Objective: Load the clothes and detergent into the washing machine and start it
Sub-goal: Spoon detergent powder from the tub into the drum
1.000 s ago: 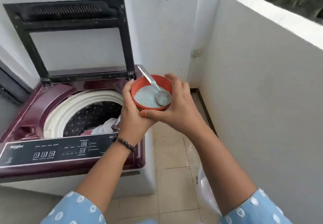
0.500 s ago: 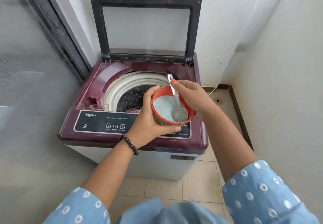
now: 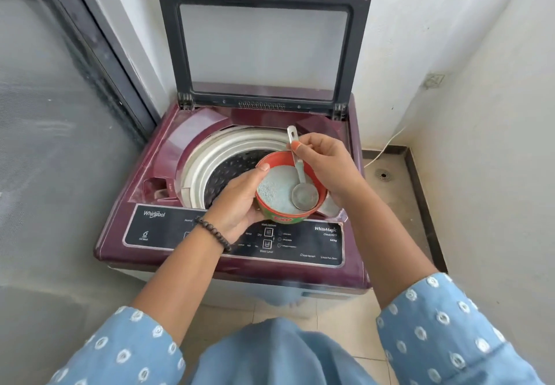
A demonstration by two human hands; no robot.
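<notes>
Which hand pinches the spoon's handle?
The right hand: its fingers pinch the spoon over the powder, while the left hand only cups the red bowl.

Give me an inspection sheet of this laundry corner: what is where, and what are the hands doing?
Surface: maroon top-loading washing machine, black-framed lid raised, drum open.
Job's things: orange plastic bowl of pale blue detergent powder held over the drum's front edge; metal measuring spoon resting in the powder; clothes not visible in this frame.
Clutter: nothing seen.
Hands: left hand grips the bowl; right hand pinches the spoon handle.
Cables: white cord along the right wall.
Surroundings: round floor drain, tiled floor, dark glass door at left.
</notes>
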